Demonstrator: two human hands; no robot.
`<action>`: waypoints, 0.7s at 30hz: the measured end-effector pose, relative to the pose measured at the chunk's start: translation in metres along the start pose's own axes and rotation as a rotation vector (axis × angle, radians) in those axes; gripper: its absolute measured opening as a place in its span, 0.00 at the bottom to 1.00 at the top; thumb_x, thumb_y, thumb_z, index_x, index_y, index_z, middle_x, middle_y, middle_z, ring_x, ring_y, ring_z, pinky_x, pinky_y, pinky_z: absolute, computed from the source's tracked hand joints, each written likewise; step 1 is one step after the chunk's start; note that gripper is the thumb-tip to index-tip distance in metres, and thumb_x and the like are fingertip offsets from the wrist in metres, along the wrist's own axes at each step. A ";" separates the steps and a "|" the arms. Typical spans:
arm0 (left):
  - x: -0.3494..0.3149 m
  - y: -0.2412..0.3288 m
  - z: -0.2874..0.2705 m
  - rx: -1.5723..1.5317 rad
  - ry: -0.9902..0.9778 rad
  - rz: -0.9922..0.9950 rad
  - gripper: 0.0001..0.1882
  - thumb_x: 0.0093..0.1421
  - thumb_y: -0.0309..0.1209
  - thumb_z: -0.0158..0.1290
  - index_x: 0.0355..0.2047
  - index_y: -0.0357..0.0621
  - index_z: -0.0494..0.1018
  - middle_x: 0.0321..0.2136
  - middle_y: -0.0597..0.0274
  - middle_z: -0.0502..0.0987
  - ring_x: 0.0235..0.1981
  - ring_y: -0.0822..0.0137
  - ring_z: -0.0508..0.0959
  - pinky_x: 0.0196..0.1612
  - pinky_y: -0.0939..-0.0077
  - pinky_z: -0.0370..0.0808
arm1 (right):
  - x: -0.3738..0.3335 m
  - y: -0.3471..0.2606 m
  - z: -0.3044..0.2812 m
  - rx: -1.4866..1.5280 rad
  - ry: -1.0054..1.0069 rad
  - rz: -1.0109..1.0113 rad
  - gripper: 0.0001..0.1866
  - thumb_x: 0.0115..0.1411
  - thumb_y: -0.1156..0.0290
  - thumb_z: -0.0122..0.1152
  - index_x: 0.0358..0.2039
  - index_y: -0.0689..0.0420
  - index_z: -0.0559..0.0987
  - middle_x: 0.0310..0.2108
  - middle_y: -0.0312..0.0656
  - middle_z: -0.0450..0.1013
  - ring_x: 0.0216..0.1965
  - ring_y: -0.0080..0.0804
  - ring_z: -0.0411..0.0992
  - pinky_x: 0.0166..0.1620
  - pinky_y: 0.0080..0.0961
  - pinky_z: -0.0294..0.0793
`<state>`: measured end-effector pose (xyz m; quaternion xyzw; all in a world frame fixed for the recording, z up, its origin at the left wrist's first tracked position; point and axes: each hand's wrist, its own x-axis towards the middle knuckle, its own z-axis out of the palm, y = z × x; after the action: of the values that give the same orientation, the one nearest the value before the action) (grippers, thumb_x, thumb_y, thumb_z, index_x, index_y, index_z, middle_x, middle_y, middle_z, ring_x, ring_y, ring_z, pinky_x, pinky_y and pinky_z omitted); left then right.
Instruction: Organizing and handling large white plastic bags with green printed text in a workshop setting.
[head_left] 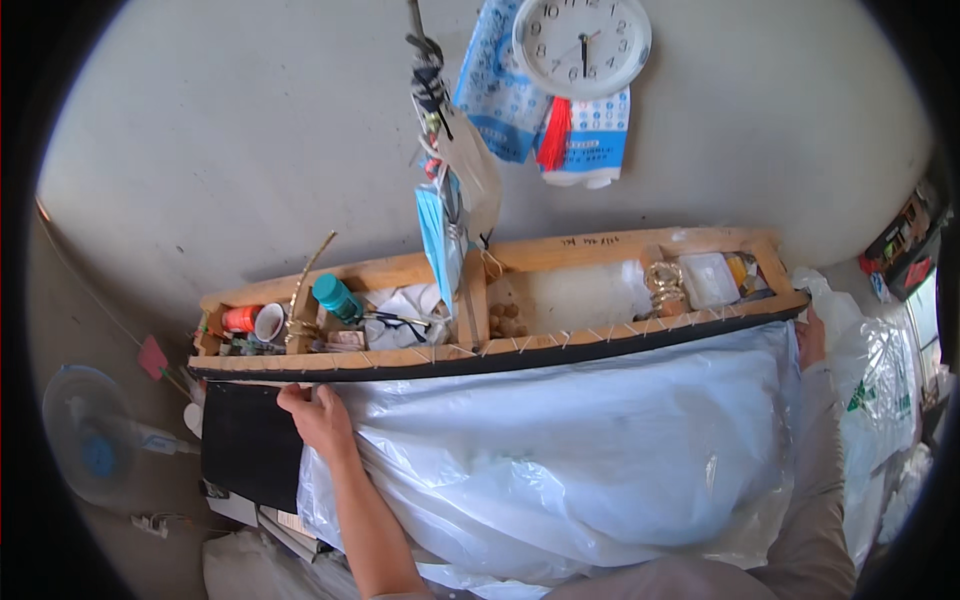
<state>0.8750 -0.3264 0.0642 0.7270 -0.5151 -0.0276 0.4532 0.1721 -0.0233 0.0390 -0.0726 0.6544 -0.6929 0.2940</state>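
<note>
A large translucent white plastic sheet point(560, 450) hangs from below the black padded edge point(520, 357) of a long wooden frame and spreads toward my body. At its upper left corner my left hand point(322, 418) is closed, thumb and curled fingers gripping the sheet just under the padding. Beside that hand lies a black panel point(250, 440). My right hand point(812, 338) is at the sheet's upper right corner, by the end of the frame, and appears closed on the sheet; its fingers are partly hidden.
The wooden frame point(600, 245) has compartments with a teal bottle point(336, 298), a white cup point(269, 322) and a clear box point(708, 280). A blue mask point(436, 235) hangs above. Crumpled clear plastic point(870, 370) lies right; a fan point(95, 440) stands left. A clock point(582, 45) hangs on the wall.
</note>
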 end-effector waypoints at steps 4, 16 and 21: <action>0.004 0.010 0.033 -0.064 -0.046 -0.058 0.16 0.56 0.35 0.42 0.41 0.39 0.62 0.38 0.44 0.71 0.39 0.47 0.71 0.43 0.62 0.66 | 0.053 0.003 -0.066 -0.721 0.181 -0.596 0.29 0.56 0.48 0.49 0.45 0.62 0.71 0.42 0.45 0.69 0.45 0.28 0.65 0.47 0.25 0.64; -0.019 0.058 -0.117 -0.740 0.536 0.088 0.15 0.53 0.38 0.53 0.30 0.37 0.73 0.33 0.53 0.74 0.31 0.61 0.72 0.33 0.65 0.69 | -0.150 0.019 0.042 -1.019 0.236 -1.002 0.22 0.51 0.73 0.53 0.47 0.62 0.63 0.42 0.52 0.64 0.45 0.47 0.63 0.49 0.35 0.62; -0.118 0.130 -0.109 0.150 -0.396 1.222 0.25 0.45 0.32 0.51 0.46 0.38 0.65 0.48 0.48 0.65 0.51 0.49 0.63 0.57 0.51 0.50 | -0.140 0.038 0.062 -1.044 0.316 -0.727 0.24 0.50 0.73 0.53 0.49 0.63 0.62 0.43 0.52 0.64 0.46 0.48 0.63 0.51 0.36 0.62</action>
<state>0.7813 -0.1735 0.1672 0.3138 -0.9105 0.1378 0.2316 0.3285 -0.0053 0.0508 -0.3196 0.8738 -0.3418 -0.1326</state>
